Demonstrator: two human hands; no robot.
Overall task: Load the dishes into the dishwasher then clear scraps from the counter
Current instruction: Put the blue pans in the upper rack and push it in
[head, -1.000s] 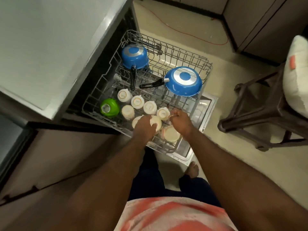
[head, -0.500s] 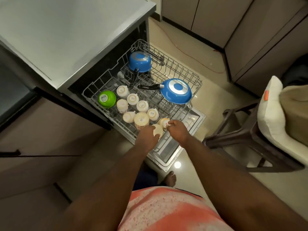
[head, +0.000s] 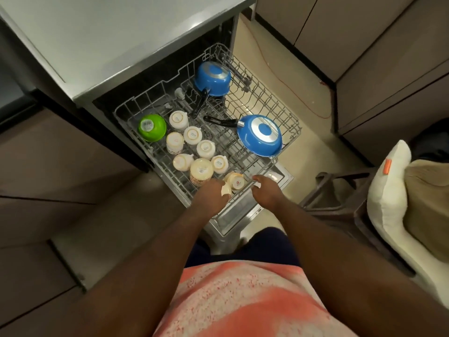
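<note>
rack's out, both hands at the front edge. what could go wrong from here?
1. The left hand holds a small cup right beside a tilted cup in the crowded front corner; setting it down may knock that one over.
2. The right hand grips the rack at its front rail; a shove could rattle the loose upturned cups.
3. The blue frying pan leans at the rack's right edge and might slip.

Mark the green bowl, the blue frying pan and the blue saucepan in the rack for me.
green bowl (head: 152, 127), head view, upturned base.
blue frying pan (head: 260, 135), head view, centre of upturned base.
blue saucepan (head: 213, 78), head view, upturned base.
</note>
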